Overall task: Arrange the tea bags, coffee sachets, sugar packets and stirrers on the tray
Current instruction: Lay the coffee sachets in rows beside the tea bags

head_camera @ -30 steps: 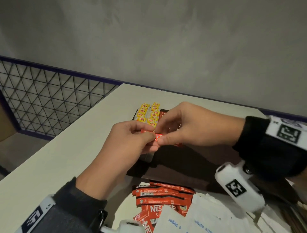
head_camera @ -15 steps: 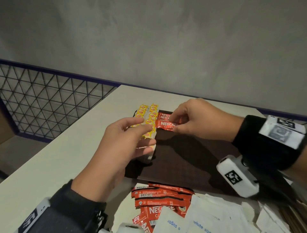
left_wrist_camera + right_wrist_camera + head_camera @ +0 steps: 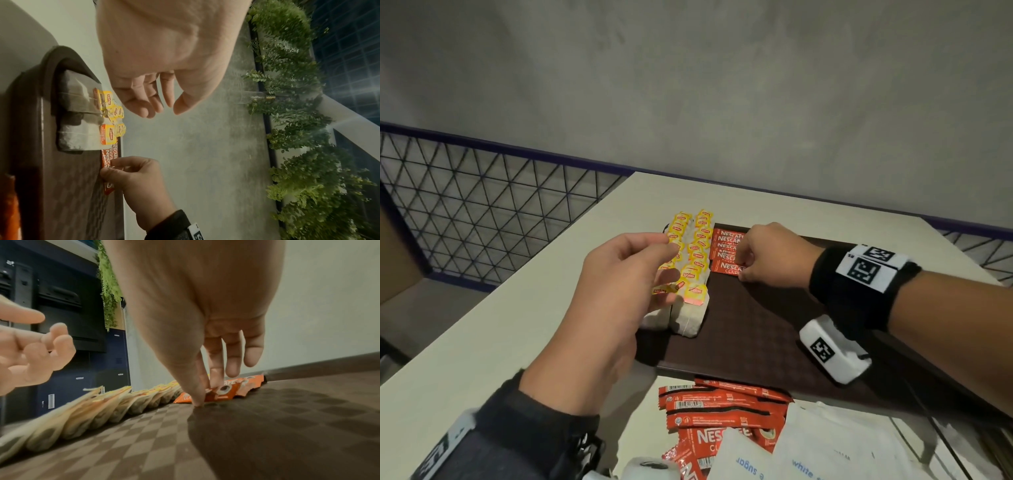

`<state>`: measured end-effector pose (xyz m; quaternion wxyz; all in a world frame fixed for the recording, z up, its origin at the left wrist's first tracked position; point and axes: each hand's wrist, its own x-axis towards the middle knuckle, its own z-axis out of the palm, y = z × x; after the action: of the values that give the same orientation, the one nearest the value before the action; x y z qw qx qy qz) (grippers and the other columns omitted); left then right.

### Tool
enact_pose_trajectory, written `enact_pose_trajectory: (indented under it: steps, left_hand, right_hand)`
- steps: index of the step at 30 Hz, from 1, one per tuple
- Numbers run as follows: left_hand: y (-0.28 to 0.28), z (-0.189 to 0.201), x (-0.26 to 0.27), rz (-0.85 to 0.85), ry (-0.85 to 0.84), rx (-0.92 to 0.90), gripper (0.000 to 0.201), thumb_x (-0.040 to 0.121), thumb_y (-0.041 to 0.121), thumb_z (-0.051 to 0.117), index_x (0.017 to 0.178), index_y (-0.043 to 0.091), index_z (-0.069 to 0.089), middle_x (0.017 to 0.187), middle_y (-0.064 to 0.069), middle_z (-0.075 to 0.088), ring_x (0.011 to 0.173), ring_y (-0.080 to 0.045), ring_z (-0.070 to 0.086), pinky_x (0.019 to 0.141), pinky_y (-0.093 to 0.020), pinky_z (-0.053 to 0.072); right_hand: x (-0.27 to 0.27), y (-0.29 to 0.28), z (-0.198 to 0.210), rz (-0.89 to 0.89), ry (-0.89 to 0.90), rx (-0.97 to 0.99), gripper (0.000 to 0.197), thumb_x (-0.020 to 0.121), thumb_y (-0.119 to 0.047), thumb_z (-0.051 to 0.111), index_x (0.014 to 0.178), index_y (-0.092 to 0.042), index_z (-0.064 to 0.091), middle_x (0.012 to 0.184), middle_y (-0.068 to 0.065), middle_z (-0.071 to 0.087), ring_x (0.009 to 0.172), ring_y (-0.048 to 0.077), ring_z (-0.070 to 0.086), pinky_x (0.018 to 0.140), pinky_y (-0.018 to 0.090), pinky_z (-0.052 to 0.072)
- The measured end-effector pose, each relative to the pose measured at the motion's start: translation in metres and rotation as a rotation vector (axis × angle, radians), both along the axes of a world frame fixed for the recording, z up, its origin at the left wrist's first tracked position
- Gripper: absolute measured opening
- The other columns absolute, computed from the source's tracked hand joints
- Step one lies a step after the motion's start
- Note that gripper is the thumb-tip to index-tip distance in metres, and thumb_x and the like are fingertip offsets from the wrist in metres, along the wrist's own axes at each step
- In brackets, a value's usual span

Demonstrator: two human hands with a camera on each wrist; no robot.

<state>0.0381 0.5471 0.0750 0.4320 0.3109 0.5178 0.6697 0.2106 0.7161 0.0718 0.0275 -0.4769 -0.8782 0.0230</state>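
Observation:
A dark brown checkered tray (image 3: pixel 756 325) lies on the table. Two rows of yellow-tagged tea bags (image 3: pixel 693 270) fill its left side. Beside them at the far end lie several overlapping red coffee sachets (image 3: pixel 726 240). My right hand (image 3: pixel 743 270) pinches the nearest sachet (image 3: pixel 727 268) down on the tray. In the right wrist view the thumb tip touches the tray (image 3: pixel 267 426) and two fingers press on the sachet (image 3: pixel 224 392). My left hand (image 3: pixel 667 274) hovers over the tea bags (image 3: pixel 82 113), loosely curled and empty.
Several loose red coffee sachets (image 3: pixel 722 404) and white sugar packets (image 3: pixel 808 455) lie on the white table (image 3: pixel 482 342) in front of the tray. A mesh railing (image 3: pixel 465 205) runs along the left, and a grey wall stands behind.
Both hands held one sachet together above the tray. The left hand let go; the right carried the sachet to the far end and set it against the row.

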Motion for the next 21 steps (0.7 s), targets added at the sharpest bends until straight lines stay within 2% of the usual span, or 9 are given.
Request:
enact_pose_trajectory:
  steps: [4,8,12,14,17,19,21]
  left_hand:
    - [0.002,-0.002,-0.002,0.008,0.014,0.004,0.006,0.090,0.014,0.075,0.097,0.015,0.076,0.088,-0.004,0.078,0.081,-0.020,0.074,0.068,-0.036,0.056]
    - [0.003,-0.003,-0.003,0.011,0.024,0.002,0.006,0.089,0.014,0.076,0.095,0.017,0.076,0.086,-0.002,0.078,0.079,-0.019,0.072,0.067,-0.036,0.053]
    - [0.003,-0.001,-0.001,0.005,0.022,0.000,0.004,0.090,0.013,0.075,0.092,0.017,0.074,0.085,0.000,0.076,0.078,-0.018,0.071,0.069,-0.036,0.052]
    - [0.003,0.001,0.000,0.002,0.017,0.005,0.005,0.090,0.013,0.074,0.091,0.018,0.073,0.086,0.000,0.075,0.078,-0.018,0.070,0.068,-0.036,0.051]
    - [0.001,0.005,-0.005,0.010,0.013,0.017,0.005,0.091,0.015,0.073,0.093,0.020,0.072,0.085,0.004,0.075,0.079,-0.016,0.071,0.060,-0.031,0.049]
    - [0.000,0.010,-0.012,0.036,0.000,0.027,0.005,0.091,0.016,0.072,0.094,0.020,0.072,0.082,0.006,0.073,0.074,-0.013,0.070,0.053,-0.025,0.049]
    - [-0.001,0.014,-0.022,0.081,-0.015,0.033,0.006,0.092,0.016,0.071,0.096,0.019,0.072,0.084,0.005,0.071,0.072,-0.012,0.069,0.050,-0.022,0.048]
  right_hand:
    - [-0.004,0.007,-0.001,-0.002,-0.007,0.032,0.022,0.084,-0.031,0.080,0.102,-0.019,0.075,0.099,0.000,0.071,0.086,0.017,0.064,0.069,0.026,0.045]
    - [-0.005,0.015,-0.003,-0.005,0.002,0.049,0.025,0.081,-0.032,0.083,0.101,-0.020,0.075,0.100,0.000,0.072,0.086,0.018,0.063,0.069,0.027,0.045]
    - [-0.006,0.004,0.010,0.029,0.061,0.082,0.030,0.081,-0.033,0.080,0.107,-0.018,0.074,0.091,-0.005,0.063,0.083,0.017,0.059,0.070,0.025,0.039]
    - [-0.008,-0.020,0.026,0.093,0.112,0.102,0.020,0.082,-0.032,0.077,0.100,-0.021,0.077,0.083,-0.008,0.064,0.076,0.013,0.060,0.065,0.024,0.038]
    - [-0.009,-0.081,0.050,0.249,0.168,-0.105,0.007,0.082,-0.031,0.079,0.083,-0.025,0.076,0.074,-0.010,0.071,0.068,0.003,0.063,0.061,0.020,0.046]
    - [-0.009,-0.126,0.057,0.358,0.088,-0.258,0.008,0.084,-0.033,0.079,0.086,-0.025,0.077,0.075,-0.012,0.072,0.070,-0.001,0.065,0.061,0.013,0.048]
    - [-0.009,-0.156,0.052,0.445,-0.080,-0.244,0.020,0.085,-0.043,0.077,0.094,-0.026,0.075,0.080,-0.013,0.068,0.075,-0.001,0.063,0.063,0.013,0.047]
